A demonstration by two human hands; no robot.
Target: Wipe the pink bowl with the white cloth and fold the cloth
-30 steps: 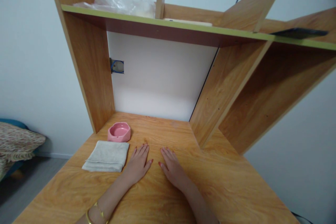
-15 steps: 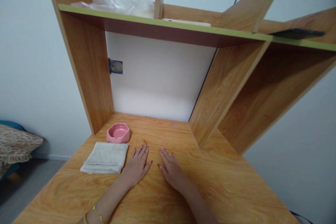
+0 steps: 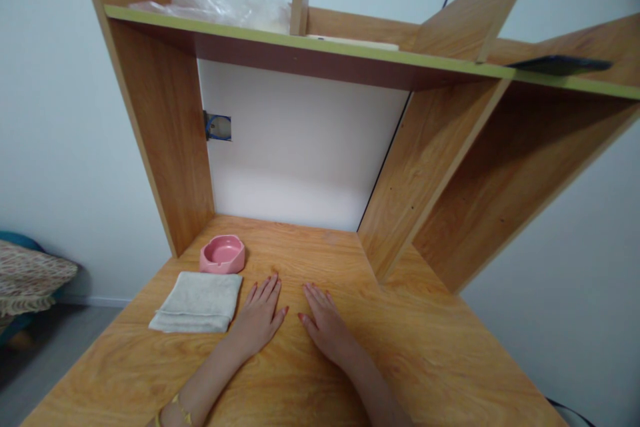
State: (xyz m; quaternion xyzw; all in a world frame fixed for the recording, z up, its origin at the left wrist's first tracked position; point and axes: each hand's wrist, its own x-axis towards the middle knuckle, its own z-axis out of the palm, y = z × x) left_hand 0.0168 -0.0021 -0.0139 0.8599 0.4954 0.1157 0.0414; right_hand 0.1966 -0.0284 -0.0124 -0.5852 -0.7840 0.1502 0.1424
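My left hand [image 3: 260, 315] lies flat on the wooden desk [image 3: 290, 380], fingers stretched out, holding nothing. Just to its left is a folded pale grey cloth [image 3: 200, 301], close to the wrist. Behind the cloth stands a pink, many-sided ashtray [image 3: 223, 255] with nothing visible inside. My right hand [image 3: 327, 323] also rests palm down on the desk, fingers extended and thumb apart, a short gap from the left hand. No object is under or in either hand as far as I can see.
Wooden uprights [image 3: 160, 140] and a green-edged shelf [image 3: 350, 53] rise behind the desk. On the shelf lie a clear plastic bag [image 3: 230, 3] and a dark flat object [image 3: 563, 65]. A wall box with blue wire [image 3: 219, 127] shows at the back left. A patterned cover [image 3: 35, 273] is at far left.
Both hands stay flat in place on the desk. The whole view has shifted very slightly, with everything appearing a little further left.
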